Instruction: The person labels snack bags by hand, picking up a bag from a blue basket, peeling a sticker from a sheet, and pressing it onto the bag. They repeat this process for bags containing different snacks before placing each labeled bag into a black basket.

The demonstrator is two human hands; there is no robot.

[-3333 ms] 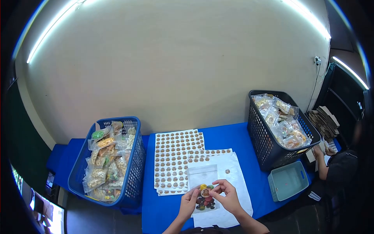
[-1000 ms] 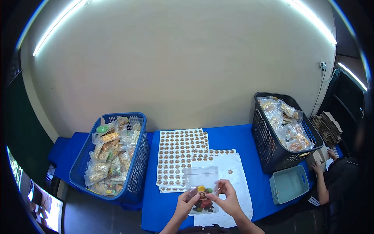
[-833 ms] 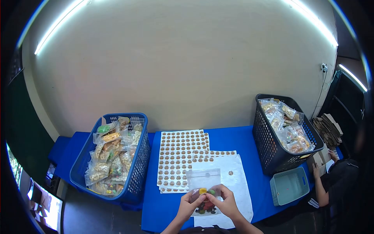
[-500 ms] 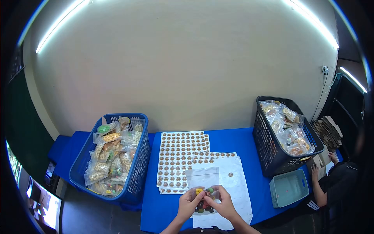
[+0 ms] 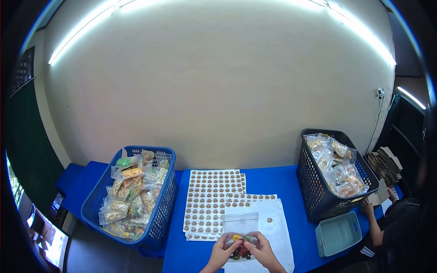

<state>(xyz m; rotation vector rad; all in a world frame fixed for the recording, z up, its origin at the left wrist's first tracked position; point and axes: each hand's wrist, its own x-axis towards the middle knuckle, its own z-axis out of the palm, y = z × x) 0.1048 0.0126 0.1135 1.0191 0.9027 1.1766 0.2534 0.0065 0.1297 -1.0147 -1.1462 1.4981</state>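
**Clear, rectangular plastic bag [image 5: 240, 222] gripped above a white sheet**

Head view: the left hand [image 5: 221, 252] and the right hand [image 5: 264, 255] grip the bag by its two sides, fingers curled behind and thumbs nearly meeting across its front. It is held at the near middle of the worktop [image 5: 275, 179], which is covered in blue cloth. Yellow, green, red and dark pieces fill its near half. Its long axis runs near to far, with the flat, see-through zip end pointing far.

On the left, a blue, perforated plastic basket [image 5: 165, 209] is heaped with clear packets of pale, orange and green pieces. At far right, a black, perforated plastic basket [image 5: 313, 200] holds more clear packets, mostly pale and orange. Just on its near side sits a pale-teal, rectangular plastic tray [image 5: 337, 234].

White sheets of round brown stickers [image 5: 209, 200] lie left of and beyond the bag; beneath it is a mostly bare white sheet [image 5: 278, 241] bearing one round brown sticker [image 5: 269, 220].
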